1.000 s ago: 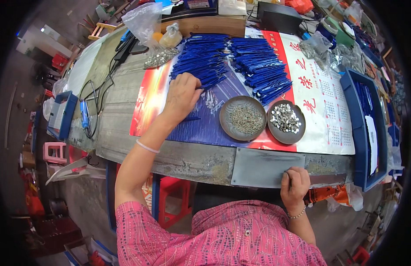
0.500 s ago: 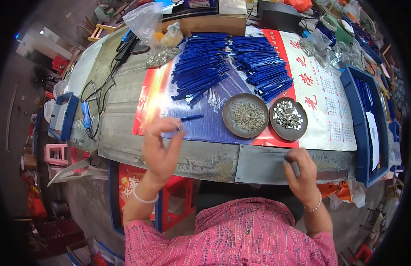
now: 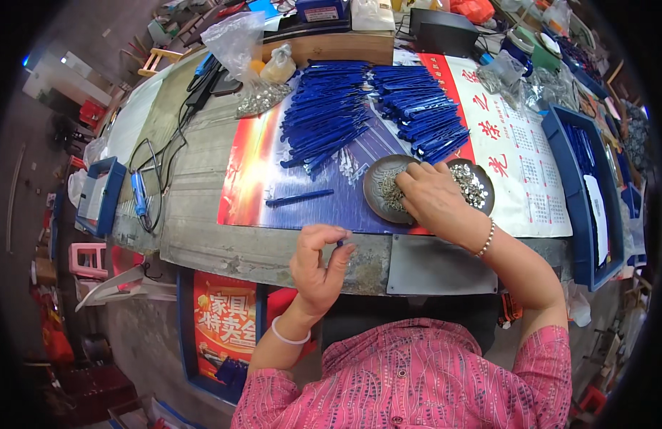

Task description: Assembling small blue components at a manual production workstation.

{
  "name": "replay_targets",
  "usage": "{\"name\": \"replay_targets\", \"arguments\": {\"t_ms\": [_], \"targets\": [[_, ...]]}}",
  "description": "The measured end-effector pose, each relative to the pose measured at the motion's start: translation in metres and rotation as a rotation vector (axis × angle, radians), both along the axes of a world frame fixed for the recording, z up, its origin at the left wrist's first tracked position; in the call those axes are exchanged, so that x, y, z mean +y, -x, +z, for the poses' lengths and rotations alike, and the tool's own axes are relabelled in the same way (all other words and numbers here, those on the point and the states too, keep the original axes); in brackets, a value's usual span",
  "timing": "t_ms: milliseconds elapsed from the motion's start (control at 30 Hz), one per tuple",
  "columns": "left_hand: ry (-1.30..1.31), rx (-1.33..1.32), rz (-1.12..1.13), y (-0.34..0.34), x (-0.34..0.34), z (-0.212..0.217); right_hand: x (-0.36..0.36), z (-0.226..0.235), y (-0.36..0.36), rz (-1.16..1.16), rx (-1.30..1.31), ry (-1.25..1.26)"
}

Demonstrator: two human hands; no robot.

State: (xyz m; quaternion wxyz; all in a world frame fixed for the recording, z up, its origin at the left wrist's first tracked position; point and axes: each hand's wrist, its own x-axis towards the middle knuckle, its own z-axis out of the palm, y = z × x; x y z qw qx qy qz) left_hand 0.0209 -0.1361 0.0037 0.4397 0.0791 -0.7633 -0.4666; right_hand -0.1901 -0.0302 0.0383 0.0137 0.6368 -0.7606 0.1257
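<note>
My left hand [image 3: 318, 270] is raised at the table's front edge and pinches a small blue plastic piece [image 3: 339, 244] between thumb and fingers. My right hand [image 3: 432, 196] reaches over a round metal dish [image 3: 377, 187] of small silvery parts, with its fingertips down among them; whether they hold any is hidden. A second dish [image 3: 476, 187] of shiny metal bits sits just right of that hand. One loose blue stick [image 3: 299, 196] lies on the poster to the left of the dishes. Two heaps of blue sticks [image 3: 327, 114] [image 3: 420, 114] lie behind.
A printed calendar poster [image 3: 524, 164] covers the metal-topped table [image 3: 224, 247]. A long blue tray [image 3: 583, 214] stands at the right, a blue box [image 3: 99, 196] and cables at the left. Clear plastic bags [image 3: 238, 43], a wooden box and clutter line the far edge.
My left hand drew back from the blue heap to the front edge with a blue piece in it. My right hand rose from the table's edge to the dish of silvery parts.
</note>
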Motion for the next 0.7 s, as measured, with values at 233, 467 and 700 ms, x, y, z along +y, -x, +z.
{"name": "replay_targets", "arguments": {"t_ms": [233, 467, 700], "targets": [[-0.114, -0.015, -0.042, -0.006, 0.006, -0.016, -0.006, -0.009, 0.005, 0.008, 0.055, 0.037], [-0.154, -0.031, -0.017, -0.013, 0.011, -0.014, -0.001, -0.004, 0.009, -0.015, -0.066, 0.103], [-0.142, -0.092, -0.051, -0.022, 0.029, -0.004, 0.0, -0.005, 0.012, -0.027, -0.254, 0.242]]}}
